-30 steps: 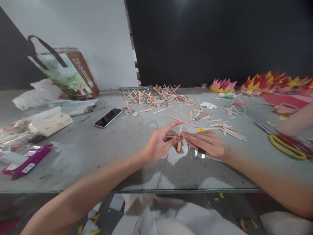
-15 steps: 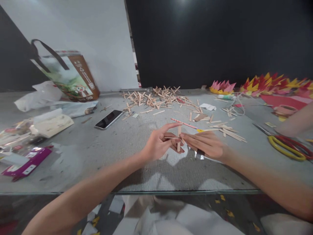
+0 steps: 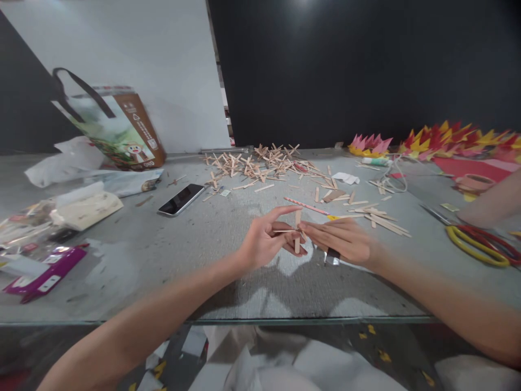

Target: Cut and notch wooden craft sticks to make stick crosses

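Note:
Crossed wooden sticks [image 3: 297, 245], one upright and one lying sideways, are held between both hands above the grey table [image 3: 195, 266]. My left hand [image 3: 266, 237] grips them from the left, its index finger at the top of the upright stick. From the right, my right hand [image 3: 342, 239] presses its fingertips on the place where the sticks cross. A small dark and silvery piece [image 3: 332, 257] shows under my right hand. Behind the hands lie a striped pencil-like stick [image 3: 305, 205] and loose flat sticks [image 3: 386, 222].
A pile of crossed sticks [image 3: 260, 165] lies at the back. Left are a phone [image 3: 181, 200], a bag [image 3: 118, 130] and a purple packet [image 3: 46, 273]. Right are scissors [image 3: 476, 244], a tape roll [image 3: 475, 183], folded paper shapes [image 3: 448, 141] and another person's arm [image 3: 499, 201].
Hardly anything differs. The sticks and the fingers around them have shifted very slightly, and both hands keep their hold.

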Demonstrator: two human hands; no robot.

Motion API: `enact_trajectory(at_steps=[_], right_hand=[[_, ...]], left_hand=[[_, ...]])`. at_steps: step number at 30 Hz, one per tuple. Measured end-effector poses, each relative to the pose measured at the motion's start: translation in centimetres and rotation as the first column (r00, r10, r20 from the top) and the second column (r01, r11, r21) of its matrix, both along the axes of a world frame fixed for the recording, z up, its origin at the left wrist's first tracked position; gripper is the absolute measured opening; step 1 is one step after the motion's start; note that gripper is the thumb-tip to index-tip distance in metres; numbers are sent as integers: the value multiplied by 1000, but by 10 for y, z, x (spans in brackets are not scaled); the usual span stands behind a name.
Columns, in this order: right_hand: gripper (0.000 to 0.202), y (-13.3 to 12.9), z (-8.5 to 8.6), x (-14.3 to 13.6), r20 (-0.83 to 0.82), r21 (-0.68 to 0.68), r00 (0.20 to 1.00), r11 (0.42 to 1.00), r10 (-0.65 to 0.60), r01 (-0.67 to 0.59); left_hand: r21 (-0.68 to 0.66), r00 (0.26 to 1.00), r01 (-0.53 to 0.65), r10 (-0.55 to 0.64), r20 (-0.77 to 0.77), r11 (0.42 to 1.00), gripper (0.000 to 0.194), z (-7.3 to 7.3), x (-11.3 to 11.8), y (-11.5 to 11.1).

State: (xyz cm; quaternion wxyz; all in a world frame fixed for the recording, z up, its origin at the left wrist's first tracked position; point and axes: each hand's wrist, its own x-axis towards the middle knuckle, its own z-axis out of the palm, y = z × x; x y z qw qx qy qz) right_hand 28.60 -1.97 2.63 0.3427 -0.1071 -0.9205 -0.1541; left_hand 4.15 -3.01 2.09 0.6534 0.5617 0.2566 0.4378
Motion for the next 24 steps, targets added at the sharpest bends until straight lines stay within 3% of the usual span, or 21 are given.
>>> enact_trajectory(at_steps=[17,24], right_hand=[[69,3,-3,2,38,29,999,1000,-13,12],[66,1,-1,2,37,24,999,999,-27,26]], left_hand=[[37,999,20,-19,-36,999,79,-4,-2,4],[58,1000,-22,22,-8,998,71,-5,0,0]])
